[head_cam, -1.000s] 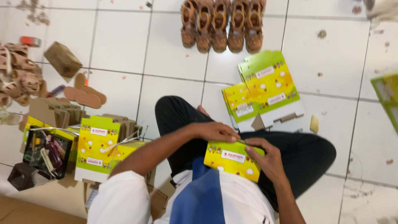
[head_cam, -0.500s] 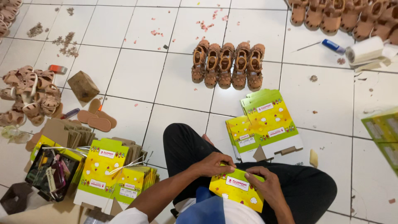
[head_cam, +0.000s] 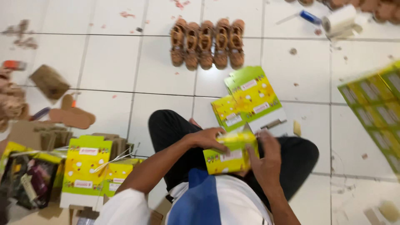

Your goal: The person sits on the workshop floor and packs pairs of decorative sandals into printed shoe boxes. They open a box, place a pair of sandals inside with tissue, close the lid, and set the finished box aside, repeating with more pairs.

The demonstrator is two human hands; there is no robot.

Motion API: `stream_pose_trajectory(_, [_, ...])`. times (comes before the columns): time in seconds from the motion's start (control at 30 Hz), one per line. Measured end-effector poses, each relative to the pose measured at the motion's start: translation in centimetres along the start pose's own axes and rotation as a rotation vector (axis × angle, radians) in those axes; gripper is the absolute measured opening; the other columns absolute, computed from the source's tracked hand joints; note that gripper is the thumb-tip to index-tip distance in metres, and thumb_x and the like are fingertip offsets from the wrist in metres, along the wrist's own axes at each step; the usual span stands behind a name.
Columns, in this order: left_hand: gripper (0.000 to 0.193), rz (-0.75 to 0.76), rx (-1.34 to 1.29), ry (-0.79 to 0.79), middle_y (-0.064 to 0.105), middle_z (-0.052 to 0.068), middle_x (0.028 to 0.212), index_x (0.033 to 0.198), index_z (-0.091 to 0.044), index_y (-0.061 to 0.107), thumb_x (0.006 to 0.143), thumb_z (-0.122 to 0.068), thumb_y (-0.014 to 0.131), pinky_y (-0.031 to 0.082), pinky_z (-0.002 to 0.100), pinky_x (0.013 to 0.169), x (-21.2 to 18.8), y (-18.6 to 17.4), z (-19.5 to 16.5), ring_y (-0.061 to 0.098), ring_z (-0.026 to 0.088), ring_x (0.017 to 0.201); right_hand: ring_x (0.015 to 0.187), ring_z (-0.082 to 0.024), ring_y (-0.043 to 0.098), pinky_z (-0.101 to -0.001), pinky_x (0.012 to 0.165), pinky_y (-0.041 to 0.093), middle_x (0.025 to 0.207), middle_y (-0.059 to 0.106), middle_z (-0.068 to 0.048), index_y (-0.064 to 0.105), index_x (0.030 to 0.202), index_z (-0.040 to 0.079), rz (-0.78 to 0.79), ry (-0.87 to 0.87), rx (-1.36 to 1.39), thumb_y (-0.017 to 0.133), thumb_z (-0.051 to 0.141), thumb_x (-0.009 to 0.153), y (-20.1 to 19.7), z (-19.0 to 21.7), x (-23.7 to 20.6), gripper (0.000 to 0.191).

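1. In the lap, near: box (head_cam: 230,155), yellow & green.
2. Left hand (head_cam: 209,138) fingers curl over its top; right hand (head_cam: 265,160) wraps its right side.
3. Thin card, prob. light, bends easy; hold by edges.
4. Shoes (head_cam: 207,43) far off.

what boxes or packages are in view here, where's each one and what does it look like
Small carton: held in both hands over the lap, yellow and green, rectangular.
Flat cartons: on the tiled floor ahead of the knees, unfolded, yellow-green, overlapping.
Bundle of flat cartons: at the person's left, upright, tied with string, yellow with green tops.
Carton sheets: right edge, green-yellow, blurred.
White roll: top right, cylindrical.
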State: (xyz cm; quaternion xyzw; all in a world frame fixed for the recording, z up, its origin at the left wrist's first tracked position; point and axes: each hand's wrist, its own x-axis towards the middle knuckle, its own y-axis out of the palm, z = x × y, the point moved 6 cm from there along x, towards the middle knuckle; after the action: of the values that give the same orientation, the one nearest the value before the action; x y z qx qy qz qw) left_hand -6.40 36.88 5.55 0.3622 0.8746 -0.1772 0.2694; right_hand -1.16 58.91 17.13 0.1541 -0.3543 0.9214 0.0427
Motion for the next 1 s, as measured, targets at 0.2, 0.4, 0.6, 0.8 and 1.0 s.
stream_pose_trajectory(0.2, [0.08,-0.448,-0.09,0.333,0.065,0.019,0.127,0.139,0.001,0.047,0.086,-0.049,0.079,0.053,0.036,0.097,-2.7,0.7,-6.6,0.065,0.024,0.113,0.158,-0.047,0.008,-0.049,0.126,0.017,0.169,0.003,-0.036,0.01,0.167,0.002,0.132,0.117,0.212,0.072,0.018,0.099,0.4,0.0,2.8,0.094])
stream_pose_trajectory(0.4, [0.057,-0.278,-0.785,0.515,0.058,0.009,0.136,0.147,-0.005,0.04,0.105,-0.034,0.063,0.053,0.034,0.106,-3.0,0.6,-10.3,0.06,0.016,0.125,0.16,-0.028,0.035,-0.0399,0.131,0.035,0.173,0.027,-0.018,0.014,0.17,0.005,0.181,0.4,1.11,0.065,0.034,0.102,0.1,0.6,4.6,0.091])
stream_pose_trajectory(0.6, [0.056,-0.056,-1.256,0.453,0.065,0.014,0.13,0.147,-0.002,0.041,0.107,-0.037,0.056,0.06,0.036,0.097,-4.4,1.0,-10.7,0.071,0.02,0.114,0.158,-0.026,0.037,-0.0359,0.13,0.033,0.171,0.033,-0.019,0.019,0.17,0.003,0.293,0.278,0.882,0.052,0.042,0.113,-0.7,3.2,4.1,0.076])
stream_pose_trajectory(0.8, [0.05,-0.027,-1.41,0.41,0.068,0.017,0.128,0.144,0.0,0.048,0.11,-0.036,0.055,0.06,0.034,0.094,-4.3,1.7,-9.4,0.073,0.019,0.107,0.146,-0.026,0.05,-0.0367,0.12,0.046,0.165,0.045,-0.023,0.052,0.151,-0.001,0.209,0.13,0.69,0.068,0.025,0.107,-3.0,3.6,2.3,0.053])
stream_pose_trajectory(1.0, [0.049,-0.065,-1.423,0.37,0.067,0.018,0.13,0.143,-0.001,0.05,0.108,-0.034,0.055,0.061,0.036,0.095,-4.5,2.7,-9.0,0.073,0.021,0.109,0.149,-0.027,0.049,-0.0369,0.125,0.041,0.159,0.049,-0.023,0.059,0.144,-0.003,0.246,0.062,0.678,0.074,0.017,0.104,-3.7,3.1,1.7,0.048])
